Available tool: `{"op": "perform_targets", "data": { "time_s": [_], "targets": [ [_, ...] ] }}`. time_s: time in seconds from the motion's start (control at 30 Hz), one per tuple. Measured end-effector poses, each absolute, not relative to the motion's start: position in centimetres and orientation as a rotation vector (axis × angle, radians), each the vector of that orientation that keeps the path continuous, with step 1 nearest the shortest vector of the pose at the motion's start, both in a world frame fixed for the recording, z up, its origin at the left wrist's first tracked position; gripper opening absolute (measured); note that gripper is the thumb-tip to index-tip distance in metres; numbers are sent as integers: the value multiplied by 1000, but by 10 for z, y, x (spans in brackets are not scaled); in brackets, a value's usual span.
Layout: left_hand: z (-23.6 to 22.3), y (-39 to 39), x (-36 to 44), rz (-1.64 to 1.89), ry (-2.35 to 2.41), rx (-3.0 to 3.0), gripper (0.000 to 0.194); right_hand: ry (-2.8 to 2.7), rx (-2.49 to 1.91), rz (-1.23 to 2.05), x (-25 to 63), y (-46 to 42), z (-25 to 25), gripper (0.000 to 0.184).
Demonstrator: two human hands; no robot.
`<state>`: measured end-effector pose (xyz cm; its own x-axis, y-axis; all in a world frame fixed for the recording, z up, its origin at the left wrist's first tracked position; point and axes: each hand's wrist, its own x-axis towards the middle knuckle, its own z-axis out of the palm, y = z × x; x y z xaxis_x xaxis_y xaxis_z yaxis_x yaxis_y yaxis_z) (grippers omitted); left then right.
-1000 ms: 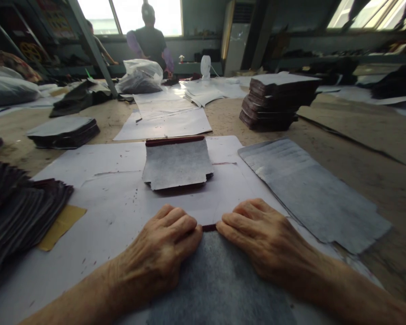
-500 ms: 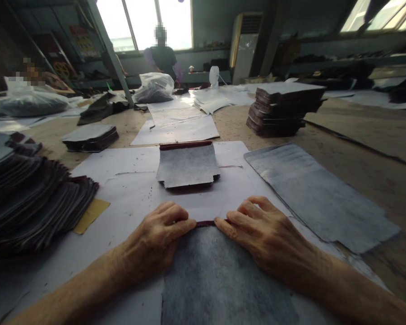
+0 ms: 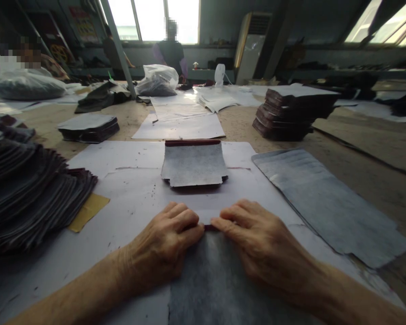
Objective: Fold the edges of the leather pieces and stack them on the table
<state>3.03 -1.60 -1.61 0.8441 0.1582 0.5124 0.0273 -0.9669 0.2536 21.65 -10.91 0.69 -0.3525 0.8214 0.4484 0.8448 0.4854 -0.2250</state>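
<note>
A grey sheet (image 3: pixel 219 280) with a dark red folded far edge lies flat in front of me on white paper (image 3: pixel 128 203). My left hand (image 3: pixel 165 246) rests on its far left corner, fingers curled and pressed down on the folded edge. My right hand (image 3: pixel 257 243) presses the far right part of the same edge, fingers bent together. The fingertips of both hands nearly meet at the middle. Beyond them lies a small pile of folded grey sheets (image 3: pixel 193 164) with a red strip at its far side.
A fanned heap of dark sheets (image 3: pixel 30 189) fills the left, with a yellow piece (image 3: pixel 88 211) beside it. Flat grey sheets (image 3: pixel 328 203) lie at the right. Stacks (image 3: pixel 291 113), (image 3: pixel 88 127) stand farther back. A person (image 3: pixel 171 47) stands by the far windows.
My two hands have slid toward each other along the folded red edge, so less of it shows between them. The view has shifted slightly.
</note>
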Motion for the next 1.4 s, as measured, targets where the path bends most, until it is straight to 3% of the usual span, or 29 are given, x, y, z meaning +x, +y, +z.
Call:
{"op": "perform_targets", "data": {
  "time_s": [0.37,0.8,1.0,1.2,1.4],
  "targets": [
    [-15,-6,10,810,178,2716,35,-2291,-1309,-80,201,-108,-15,37],
    [-14,-11,10,862,173,2765,25,-2311,-1308,-86,201,-106,-16,35],
    [-13,-11,9,828,197,2809,24,-2332,-1240,-307,193,-105,-9,40],
    [-11,-6,1,820,303,2695,38,-2368,-1226,30,198,-104,-8,35],
    [-1,-27,-12,775,337,2644,44,-2410,-1233,58,199,-103,-10,34]
  ]
}}
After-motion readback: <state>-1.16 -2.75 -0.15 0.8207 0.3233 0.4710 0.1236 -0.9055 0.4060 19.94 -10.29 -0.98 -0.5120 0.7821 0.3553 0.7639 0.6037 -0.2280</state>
